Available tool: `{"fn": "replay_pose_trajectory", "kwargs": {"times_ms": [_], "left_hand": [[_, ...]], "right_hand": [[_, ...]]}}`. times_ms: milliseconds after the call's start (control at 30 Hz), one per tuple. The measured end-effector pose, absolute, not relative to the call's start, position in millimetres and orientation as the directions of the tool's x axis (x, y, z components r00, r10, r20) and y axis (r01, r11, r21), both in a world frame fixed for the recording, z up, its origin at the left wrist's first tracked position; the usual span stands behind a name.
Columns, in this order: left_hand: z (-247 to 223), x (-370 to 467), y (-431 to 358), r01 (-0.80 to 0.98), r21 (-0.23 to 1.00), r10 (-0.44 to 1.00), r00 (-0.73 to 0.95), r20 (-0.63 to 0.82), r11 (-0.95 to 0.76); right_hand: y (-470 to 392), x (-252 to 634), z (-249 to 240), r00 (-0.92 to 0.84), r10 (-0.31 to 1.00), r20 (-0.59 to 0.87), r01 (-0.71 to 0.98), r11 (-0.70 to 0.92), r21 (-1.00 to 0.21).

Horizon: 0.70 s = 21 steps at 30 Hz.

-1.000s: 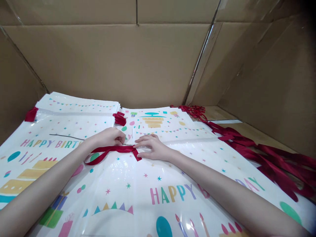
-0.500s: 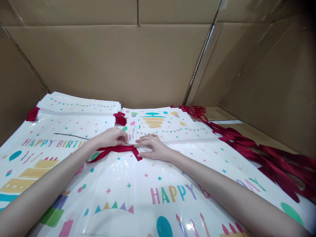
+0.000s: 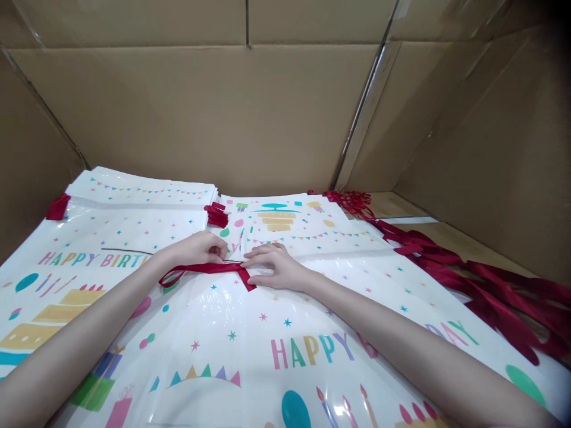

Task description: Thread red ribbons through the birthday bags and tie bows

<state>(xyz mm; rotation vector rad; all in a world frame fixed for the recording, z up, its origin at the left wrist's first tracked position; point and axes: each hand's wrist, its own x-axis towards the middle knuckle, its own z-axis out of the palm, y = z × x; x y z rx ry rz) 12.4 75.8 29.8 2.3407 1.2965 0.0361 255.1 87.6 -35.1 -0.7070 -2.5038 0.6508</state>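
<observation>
My left hand (image 3: 203, 248) is closed, fingers curled and pinching a thin dark rod (image 3: 125, 249), which runs under the hand and shows again as a short stretch by its fingertips. Beside it my right hand (image 3: 276, 266) rests with thumb and forefinger at the short end of a dark red ribbon (image 3: 209, 268). This ribbon trails left in a loop, passing just below my left hand. Both hands are over a glossy white birthday-print plastic sheet or bag (image 3: 214, 321), near a seam or edge. The exact finger contact is partly hidden.
A stack of matching printed pieces (image 3: 147, 196) lies at the back left, with folded red ribbon (image 3: 217, 215) at its side. More red ribbons (image 3: 504, 291) spread along the right. Cardboard walls (image 3: 187, 107) enclose the back and sides.
The dark rod and the ribbon's loop have slid slightly right. My left fingertips have moved a little left, while my right hand stays nearly still.
</observation>
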Motion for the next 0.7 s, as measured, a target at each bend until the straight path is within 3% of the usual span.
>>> {"fn": "replay_pose_trajectory", "kwargs": {"times_ms": [200,467,700], "left_hand": [[16,23,73,0.739,0.443,0.795,0.6,-0.089,-0.508],[38,-9,80,0.817,0.467,0.753,0.533,-0.386,-0.338],[29,-1,79,0.78,0.504,0.765,0.564,-0.311,-0.371]], "right_hand": [[86,255,-34,-0.766,0.569,0.298,0.362,0.765,-0.533],[85,255,-32,-0.776,0.562,0.285,0.37,0.773,-0.515],[86,256,-33,-0.803,0.537,0.259,0.367,0.787,-0.495]]}}
